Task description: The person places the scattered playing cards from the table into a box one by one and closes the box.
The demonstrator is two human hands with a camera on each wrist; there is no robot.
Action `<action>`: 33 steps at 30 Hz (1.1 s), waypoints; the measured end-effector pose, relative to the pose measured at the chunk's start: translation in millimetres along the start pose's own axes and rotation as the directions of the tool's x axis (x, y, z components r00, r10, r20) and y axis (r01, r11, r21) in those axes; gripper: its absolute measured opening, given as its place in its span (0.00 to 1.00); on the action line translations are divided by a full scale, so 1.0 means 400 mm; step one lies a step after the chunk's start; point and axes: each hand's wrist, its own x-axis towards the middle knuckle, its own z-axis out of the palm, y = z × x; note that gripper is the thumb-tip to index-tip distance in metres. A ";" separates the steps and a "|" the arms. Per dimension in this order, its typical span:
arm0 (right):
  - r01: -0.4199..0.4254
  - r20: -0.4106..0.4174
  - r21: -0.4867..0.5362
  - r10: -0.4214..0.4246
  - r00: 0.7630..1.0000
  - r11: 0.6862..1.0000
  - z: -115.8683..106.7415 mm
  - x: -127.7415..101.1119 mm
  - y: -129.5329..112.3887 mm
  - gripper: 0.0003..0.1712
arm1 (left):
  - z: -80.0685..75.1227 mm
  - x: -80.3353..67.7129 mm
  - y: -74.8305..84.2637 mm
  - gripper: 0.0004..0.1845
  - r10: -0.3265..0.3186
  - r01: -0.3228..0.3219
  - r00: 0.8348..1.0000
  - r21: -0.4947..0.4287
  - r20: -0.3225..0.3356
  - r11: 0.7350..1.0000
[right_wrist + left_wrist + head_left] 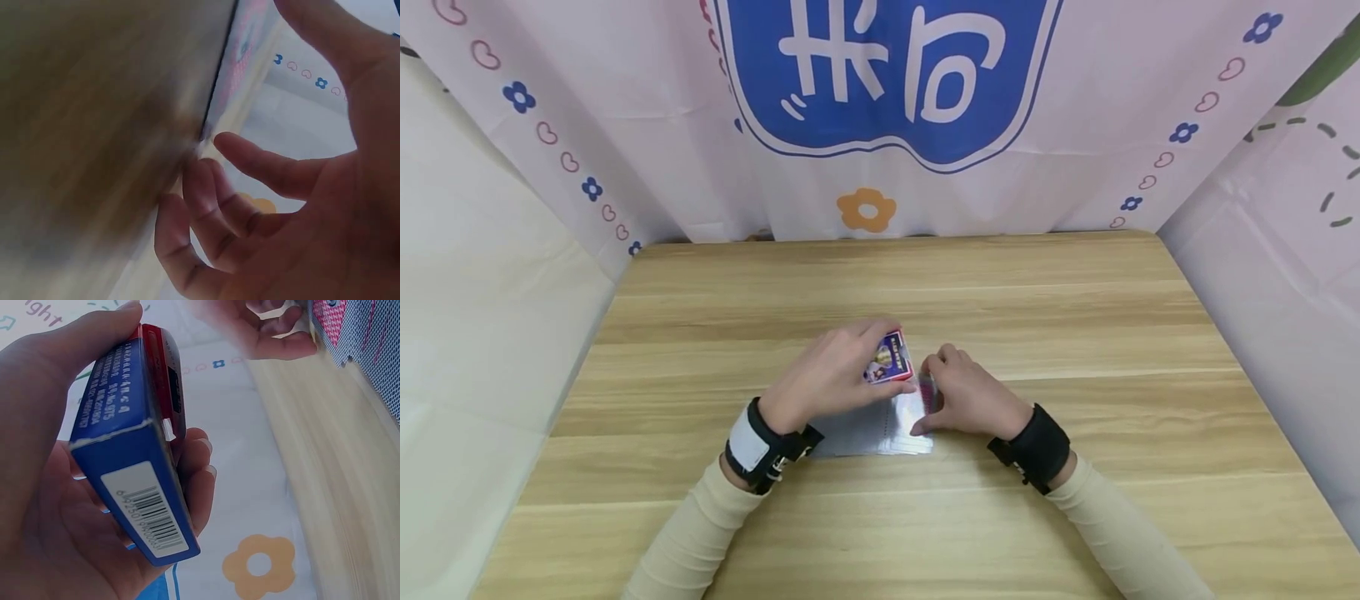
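My left hand (pixel 835 367) holds a small playing-card box (pixel 889 357) between thumb and fingers, above the table. In the left wrist view the card box (pixel 134 450) shows blue sides, a red edge and a white barcode label. Beneath it lies a flat grey bag (pixel 850 432) with a shiny, paler right end. My right hand (pixel 966 392) curls at that end, thumb on the near side and fingers on the far side, with a pink-patterned part between them. In the right wrist view the fingertips (pixel 203 178) meet the bag's edge; the thumb tip is out of frame.
The wooden table (pixel 1075 317) reaches well past both hands. A white curtain (pixel 685 167) with a blue emblem and an orange flower hangs behind its far edge, and pale cloth stands at both sides. Black bands (pixel 1045 446) circle both wrists.
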 end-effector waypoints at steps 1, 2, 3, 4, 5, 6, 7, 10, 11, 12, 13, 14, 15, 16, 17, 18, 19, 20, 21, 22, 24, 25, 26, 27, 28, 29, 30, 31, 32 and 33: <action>-0.003 0.001 -0.008 0.003 1.000 1.000 0.001 0.000 -0.001 0.43 | 0.000 0.000 0.000 0.43 -0.001 0.001 1.000 -0.001 0.000 1.000; -0.011 0.004 -0.012 0.011 1.000 1.000 0.002 -0.001 -0.001 0.42 | 0.000 -0.001 0.001 0.43 -0.003 0.003 1.000 -0.002 0.000 1.000; -0.018 0.006 -0.009 0.018 1.000 1.000 0.002 -0.001 -0.002 0.41 | -0.001 -0.001 0.001 0.42 -0.003 0.003 1.000 -0.001 -0.001 1.000; -0.024 0.006 -0.004 0.024 1.000 1.000 0.001 0.000 -0.002 0.40 | 0.000 -0.001 0.001 0.42 -0.002 0.002 1.000 -0.001 -0.003 1.000; -0.030 0.007 0.004 0.030 1.000 1.000 0.000 0.001 -0.003 0.38 | -0.001 0.000 0.001 0.42 -0.001 0.001 1.000 0.001 -0.003 1.000; -0.034 0.008 0.014 0.034 0.999 0.999 -0.002 0.002 -0.002 0.35 | -0.001 -0.001 0.001 0.43 0.001 -0.001 1.000 0.004 -0.006 1.000; -0.036 0.008 0.026 0.036 0.999 0.999 -0.004 0.003 -0.002 0.33 | 0.000 -0.001 0.000 0.43 0.003 -0.003 1.000 0.006 -0.009 1.000; -0.020 0.010 0.081 0.019 1.000 0.997 -0.012 0.004 0.000 0.25 | 0.000 -0.002 -0.001 0.44 0.011 -0.011 1.000 0.005 -0.016 1.000; -0.016 0.014 0.106 0.015 1.000 0.994 -0.015 0.004 0.000 0.22 | 0.000 -0.002 -0.001 0.44 0.014 -0.014 1.000 0.003 -0.018 1.000; -0.010 0.019 0.130 0.007 1.000 0.991 -0.017 0.003 0.001 0.20 | 0.000 -0.003 -0.002 0.45 0.015 -0.015 1.000 0.001 -0.019 1.000; -0.005 0.026 0.153 0.001 1.000 0.988 -0.020 0.003 0.001 0.19 | 0.000 -0.003 -0.002 0.45 0.015 -0.015 1.000 -0.003 -0.021 1.000; -0.002 0.034 0.174 -0.004 0.999 0.985 -0.023 0.002 0.002 0.18 | 0.000 -0.003 -0.003 0.45 0.014 -0.014 1.000 -0.005 -0.022 1.000; -0.003 0.044 0.191 -0.006 0.999 0.982 -0.025 0.002 0.002 0.17 | 0.000 -0.003 -0.003 0.45 0.014 -0.015 1.000 -0.006 -0.023 1.000; 0.000 0.051 0.198 -0.011 0.999 0.980 -0.027 0.002 0.003 0.15 | -0.001 -0.003 -0.004 0.45 0.011 -0.011 1.000 -0.007 -0.024 1.000; 0.003 0.061 0.205 -0.016 0.998 0.979 -0.029 0.001 0.003 0.14 | -0.001 -0.003 -0.004 0.45 0.009 -0.009 1.000 -0.006 -0.023 1.000; 0.008 0.068 0.206 -0.022 0.997 0.978 -0.031 0.001 0.004 0.12 | -0.002 -0.003 -0.004 0.45 0.006 -0.006 1.000 -0.006 -0.021 1.000; 0.012 0.074 0.204 -0.028 0.997 0.979 -0.033 0.001 0.005 0.11 | -0.002 -0.002 -0.006 0.45 0.003 -0.003 1.000 -0.008 -0.021 1.000; 0.020 0.077 0.206 -0.036 0.996 0.978 -0.035 0.002 0.006 0.09 | -0.003 -0.002 -0.007 0.45 0.001 -0.001 1.000 -0.008 -0.018 1.000; 0.027 0.080 0.206 -0.044 0.996 0.978 -0.036 0.002 0.007 0.08 | -0.004 -0.001 -0.008 0.44 0.002 -0.002 1.000 -0.011 -0.015 1.000; 0.036 0.079 0.208 -0.053 0.995 0.977 -0.038 0.003 0.008 0.07 | -0.005 0.000 -0.009 0.44 0.003 -0.003 1.000 -0.014 -0.012 1.000; 0.053 0.077 0.225 -0.072 0.994 0.973 -0.042 0.003 0.010 0.08 | -0.008 0.001 -0.012 0.44 0.004 -0.004 1.000 -0.025 -0.007 1.000; 0.064 0.074 0.240 -0.084 0.994 0.969 -0.044 0.004 0.012 0.09 | -0.010 0.000 -0.014 0.44 0.005 -0.005 1.000 -0.030 -0.007 1.000; 0.071 0.075 0.263 -0.094 0.993 0.962 -0.046 0.003 0.013 0.11 | -0.011 -0.001 -0.016 0.44 0.004 -0.004 1.000 -0.033 -0.007 0.999; 0.075 0.079 0.289 -0.102 0.992 0.954 -0.048 0.003 0.015 0.12 | -0.012 -0.002 -0.019 0.44 0.001 -0.002 1.000 -0.036 -0.008 0.999; 0.076 0.081 0.317 -0.106 0.991 0.945 -0.051 0.002 0.016 0.13 | -0.013 -0.005 -0.024 0.44 -0.004 0.004 1.000 -0.036 -0.007 0.999; 0.070 0.082 0.351 -0.106 0.991 0.934 -0.055 0.000 0.016 0.14 | -0.014 -0.009 -0.028 0.44 -0.011 0.010 1.000 -0.037 -0.005 0.999; 0.059 0.084 0.389 -0.099 0.992 0.920 -0.060 -0.003 0.016 0.14 | -0.013 -0.013 -0.034 0.44 -0.016 0.016 1.000 -0.034 -0.005 0.999; 0.040 0.082 0.437 -0.085 0.993 0.899 -0.066 -0.006 0.014 0.13 | -0.013 -0.018 -0.039 0.44 -0.023 0.023 1.000 -0.034 -0.005 0.999; 0.019 0.078 0.483 -0.064 0.995 0.875 -0.072 -0.009 0.012 0.12 | -0.013 -0.022 -0.045 0.45 -0.029 0.029 1.000 -0.029 -0.004 0.999; 0.008 0.060 0.522 -0.046 0.997 0.853 -0.079 -0.012 0.010 0.11 | -0.013 -0.026 -0.050 0.45 -0.033 0.033 0.999 -0.025 -0.003 0.999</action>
